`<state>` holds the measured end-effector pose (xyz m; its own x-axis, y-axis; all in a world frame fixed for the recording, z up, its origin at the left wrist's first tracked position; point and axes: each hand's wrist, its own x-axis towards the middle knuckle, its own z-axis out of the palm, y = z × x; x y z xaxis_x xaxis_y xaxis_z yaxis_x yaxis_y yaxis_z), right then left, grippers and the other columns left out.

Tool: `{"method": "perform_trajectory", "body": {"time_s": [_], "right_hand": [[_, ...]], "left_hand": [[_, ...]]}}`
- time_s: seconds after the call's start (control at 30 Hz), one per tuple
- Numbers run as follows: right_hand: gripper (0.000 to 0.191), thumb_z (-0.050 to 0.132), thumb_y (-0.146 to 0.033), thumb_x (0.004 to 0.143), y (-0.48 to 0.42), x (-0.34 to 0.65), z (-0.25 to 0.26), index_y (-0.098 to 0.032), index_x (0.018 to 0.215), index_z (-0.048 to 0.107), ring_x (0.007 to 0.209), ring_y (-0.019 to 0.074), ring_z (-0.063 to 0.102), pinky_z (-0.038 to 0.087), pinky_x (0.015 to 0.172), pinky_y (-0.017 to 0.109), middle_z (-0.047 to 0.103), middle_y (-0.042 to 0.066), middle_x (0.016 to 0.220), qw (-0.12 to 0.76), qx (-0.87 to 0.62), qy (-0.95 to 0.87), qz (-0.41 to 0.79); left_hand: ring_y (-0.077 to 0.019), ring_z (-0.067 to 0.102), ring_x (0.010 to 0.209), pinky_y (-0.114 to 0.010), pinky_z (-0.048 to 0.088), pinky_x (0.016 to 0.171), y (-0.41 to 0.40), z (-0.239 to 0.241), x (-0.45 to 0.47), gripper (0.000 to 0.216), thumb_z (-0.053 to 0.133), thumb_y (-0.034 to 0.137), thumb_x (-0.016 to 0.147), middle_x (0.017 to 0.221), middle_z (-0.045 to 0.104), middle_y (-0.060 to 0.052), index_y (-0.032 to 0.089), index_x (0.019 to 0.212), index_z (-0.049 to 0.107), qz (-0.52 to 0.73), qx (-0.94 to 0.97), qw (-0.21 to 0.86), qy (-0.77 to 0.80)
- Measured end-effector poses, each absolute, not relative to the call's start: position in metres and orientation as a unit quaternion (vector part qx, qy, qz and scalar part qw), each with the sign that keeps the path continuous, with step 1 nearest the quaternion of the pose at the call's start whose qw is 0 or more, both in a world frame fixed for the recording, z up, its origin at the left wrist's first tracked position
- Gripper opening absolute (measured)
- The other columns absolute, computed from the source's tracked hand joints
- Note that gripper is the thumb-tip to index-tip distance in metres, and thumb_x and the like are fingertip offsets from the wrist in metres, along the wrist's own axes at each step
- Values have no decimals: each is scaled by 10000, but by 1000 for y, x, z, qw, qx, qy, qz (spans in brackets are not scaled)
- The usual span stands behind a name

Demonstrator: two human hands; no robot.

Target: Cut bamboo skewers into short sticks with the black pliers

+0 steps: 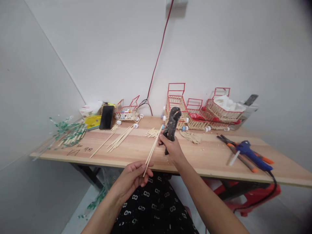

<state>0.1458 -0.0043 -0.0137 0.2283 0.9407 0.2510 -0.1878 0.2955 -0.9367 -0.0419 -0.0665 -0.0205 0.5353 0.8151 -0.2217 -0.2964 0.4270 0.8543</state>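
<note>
Head view: the L hand (pixel 136 174) is closed lightly on two thin sticks (pixel 152 151), approx. at their lower ends, pinched betw. thumb and fingers; the other fingers are half curled, w/ the palm partly turned up. The sticks lean up and to the R, in front of the table edge, and their upper ends reach near the R hand (pixel 172 148). This R hand is wrapped around the handle of a black hand tool (pixel 173 122), which stands approx. upright w/ its head on top. If the tool's own jaws are apart or together, I cannot tell; also I cannot tell if the R fingers touch the sticks.

On the wooden table (pixel 207 159), L of the hands, lies a bunch of long sticks (pixel 120 139); a pile of short sticks (pixel 151 132) is just behind the held pair. Near the wall stand small stick carts w/ red trim, e.g. the tall cart (pixel 176 94) behind the tool. On the R side lie a blue glue gun (pixel 254 156) and orange-handled pliers (pixel 240 157), close together.
</note>
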Motion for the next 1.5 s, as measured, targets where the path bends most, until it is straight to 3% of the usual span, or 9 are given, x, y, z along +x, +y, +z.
{"method": "perform_trajectory", "body": {"time_s": [0.23, 0.5, 0.73, 1.0, 1.23, 1.37, 1.5], "right_hand": [[284, 701, -424, 723, -11, 146, -6, -172, 773, 580, 599, 128, 500, 423, 602, 272, 531, -27, 616, 661, -451, -464, 380], [309, 702, -441, 697, -12, 143, -1, -169, 786, 583, 589, 139, 502, 423, 599, 283, 526, -27, 593, 669, -461, -452, 368], [301, 659, -462, 763, -13, 149, -2, -176, 752, 568, 611, 137, 493, 408, 605, 273, 512, -22, 616, 653, -472, -487, 338], [376, 643, -491, 763, -14, 154, -2, -184, 587, 516, 565, 134, 492, 390, 574, 267, 523, -15, 560, 602, -527, -513, 312], [358, 673, -482, 745, -6, 171, -7, -179, 598, 553, 567, 136, 514, 438, 597, 281, 541, -7, 567, 632, -509, -488, 322], [317, 708, -445, 724, -7, 176, -5, -179, 637, 560, 554, 122, 499, 445, 575, 273, 527, -19, 574, 666, -471, -455, 356], [313, 739, -437, 689, -8, 178, -5, -177, 664, 568, 545, 118, 491, 452, 556, 270, 521, -20, 576, 680, -467, -426, 371]], "left_hand": [[-37, 442, 445, -161, 286, 410, -67, -26, -38, 260, 719, 327, 774, 671, 605, -17, 101, 897, 680, 369, 394, 780, 316], [-59, 481, 501, -166, 334, 426, -70, -29, -35, 293, 736, 311, 760, 686, 607, -32, 86, 942, 689, 366, 376, 787, 324], [-57, 481, 503, -162, 342, 424, -69, -33, -36, 288, 750, 304, 747, 682, 603, -30, 82, 922, 695, 372, 373, 784, 329], [-56, 499, 501, -159, 376, 434, -69, -30, -35, 260, 711, 292, 789, 687, 618, -30, 77, 935, 696, 362, 379, 789, 320], [-192, 672, 837, -271, 525, 717, -71, -17, -43, 294, 624, 301, 862, 1012, 704, -173, 84, 1051, 684, 355, 389, 811, 256], [-254, 647, 1031, -342, 502, 870, -71, -13, -49, 302, 627, 280, 862, 1169, 660, -200, 99, 1099, 671, 336, 413, 813, 235], [-252, 631, 1083, -350, 485, 919, -70, -16, -52, 376, 686, 226, 816, 1232, 635, -184, 138, 1179, 640, 317, 455, 799, 233]]}}
